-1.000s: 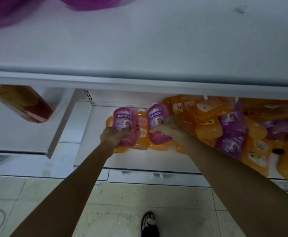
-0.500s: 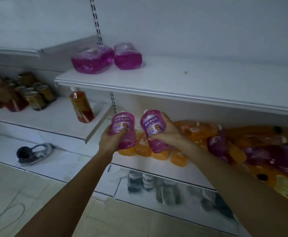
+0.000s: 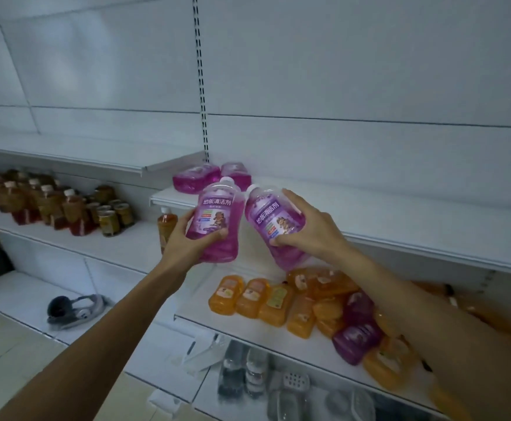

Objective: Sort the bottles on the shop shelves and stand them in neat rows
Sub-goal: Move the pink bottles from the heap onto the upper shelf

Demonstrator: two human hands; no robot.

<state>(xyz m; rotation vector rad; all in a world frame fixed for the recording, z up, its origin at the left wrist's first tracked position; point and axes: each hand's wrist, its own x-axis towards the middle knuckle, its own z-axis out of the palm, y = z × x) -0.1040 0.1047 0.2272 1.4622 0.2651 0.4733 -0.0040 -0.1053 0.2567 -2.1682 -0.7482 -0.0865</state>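
The left hand (image 3: 184, 243) curls its grip round the left purple bottle (image 3: 217, 220), cap at 12 o'clock. The right hand (image 3: 313, 229) curls its grip round the right purple bottle (image 3: 274, 223), cap tilted to 11 o'clock. Both arms stretch out before the shelf (image 3: 400, 214).

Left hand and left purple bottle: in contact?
Touching. Head view: left hand grips the left purple bottle, thumb across its front.

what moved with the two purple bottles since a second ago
The left hand and right hand raised the left bottle and right bottle, both purple, from the lower shelf to the upper shelf's height. Nothing was taken or let go. Both grips, the orange bottles and the two purple bottles lying on the upper shelf stayed as they were.
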